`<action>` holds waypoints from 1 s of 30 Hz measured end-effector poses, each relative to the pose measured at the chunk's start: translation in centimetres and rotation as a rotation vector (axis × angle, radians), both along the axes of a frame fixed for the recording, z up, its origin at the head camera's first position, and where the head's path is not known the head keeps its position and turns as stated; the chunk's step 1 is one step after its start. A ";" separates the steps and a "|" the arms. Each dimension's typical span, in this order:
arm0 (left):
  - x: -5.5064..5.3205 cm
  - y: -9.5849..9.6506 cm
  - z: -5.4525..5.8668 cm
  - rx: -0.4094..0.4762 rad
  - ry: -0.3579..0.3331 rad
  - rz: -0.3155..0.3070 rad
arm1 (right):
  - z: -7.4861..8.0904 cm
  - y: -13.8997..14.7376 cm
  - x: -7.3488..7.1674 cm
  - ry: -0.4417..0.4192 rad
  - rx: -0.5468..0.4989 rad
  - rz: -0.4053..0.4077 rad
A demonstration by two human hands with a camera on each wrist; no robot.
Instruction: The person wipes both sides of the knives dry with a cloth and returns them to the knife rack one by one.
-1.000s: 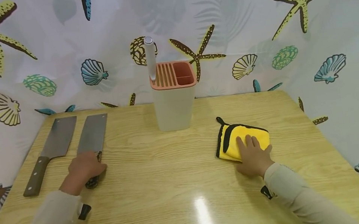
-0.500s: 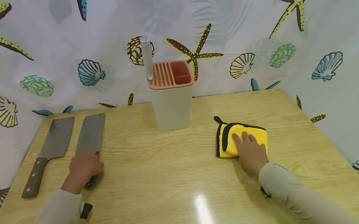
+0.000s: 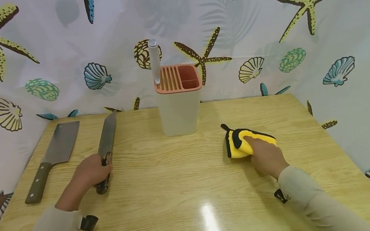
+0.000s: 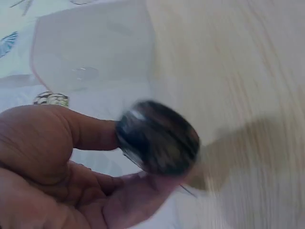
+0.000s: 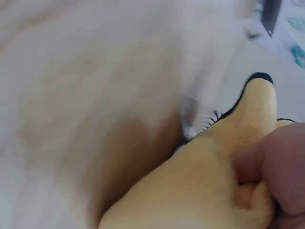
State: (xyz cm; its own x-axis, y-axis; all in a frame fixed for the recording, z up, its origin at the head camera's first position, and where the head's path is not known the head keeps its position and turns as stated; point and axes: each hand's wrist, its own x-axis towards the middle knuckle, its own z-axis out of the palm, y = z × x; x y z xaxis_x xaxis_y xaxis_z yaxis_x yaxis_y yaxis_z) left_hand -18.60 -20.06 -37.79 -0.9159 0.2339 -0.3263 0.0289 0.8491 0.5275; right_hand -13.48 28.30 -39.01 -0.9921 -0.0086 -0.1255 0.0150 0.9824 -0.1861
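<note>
My left hand (image 3: 91, 170) grips the dark patterned handle of a cleaver (image 3: 107, 133), whose blade is tilted and points toward the back of the table. In the left wrist view, thumb and fingers close round the butt of that handle (image 4: 159, 138). On the right, my right hand (image 3: 268, 157) pinches a folded yellow cloth (image 3: 240, 149) with black edging and a hanging loop. The right wrist view has the cloth (image 5: 190, 186) bunched up at the fingers. Left of the held knife lies a second cleaver (image 3: 62, 143) with a brown riveted handle.
A white knife block (image 3: 179, 112) with a pink slotted top (image 3: 170, 79) stands at the back middle of the wooden table (image 3: 165, 180). One white-handled tool (image 3: 155, 61) stands upright in it. Patterned fabric (image 3: 117, 30) hangs behind and along the sides.
The left hand has lifted and turned the cleaver from lying flat, shifting it slightly right. The right hand's fingers went from resting flat on the cloth to pinching and bunching it.
</note>
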 end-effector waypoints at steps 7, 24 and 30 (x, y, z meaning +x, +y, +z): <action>2.0 0.8 1.0 0.509 -0.197 0.039 | 2.2 1.0 -0.3 0.157 -0.334 -0.087; 6.6 2.3 2.5 1.243 -0.310 -0.090 | 5.5 0.7 0.4 -0.120 -1.823 -0.245; 8.5 3.7 1.9 1.289 -0.378 -0.076 | 6.3 -0.9 0.9 -0.102 -1.746 -0.143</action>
State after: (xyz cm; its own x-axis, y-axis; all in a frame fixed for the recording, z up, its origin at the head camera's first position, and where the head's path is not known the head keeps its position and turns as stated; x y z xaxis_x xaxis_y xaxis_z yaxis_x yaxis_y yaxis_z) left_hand -10.11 -16.36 -35.93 -0.7901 0.6095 -0.0645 -0.2703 -0.2521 0.9292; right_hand -12.55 27.41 -32.68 -0.9865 -0.1099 -0.1214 0.1533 -0.3593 -0.9206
